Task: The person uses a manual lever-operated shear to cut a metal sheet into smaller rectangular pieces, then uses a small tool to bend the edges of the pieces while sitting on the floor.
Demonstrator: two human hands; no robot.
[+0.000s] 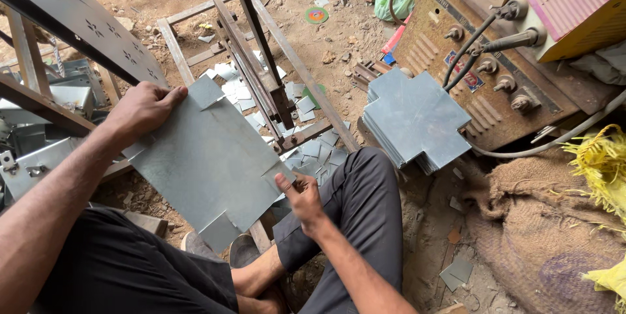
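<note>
A flat grey metal sheet (205, 157) with notched corners is held over my lap, tilted. My left hand (143, 108) grips its upper left edge, thumb on top. My right hand (301, 193) pinches its lower right corner with fingers closed on the edge. A stack of cross-shaped cut metal sheets (414, 118) rests on the ground to the right, beyond my right knee.
A rusty lever shear frame (261, 73) stands ahead, with several small square metal offcuts (313, 151) scattered under it. An old welding machine (495, 59) with cables is at the right, burlap sacking (541, 223) below it. A perforated metal panel (72, 14) leans at the upper left.
</note>
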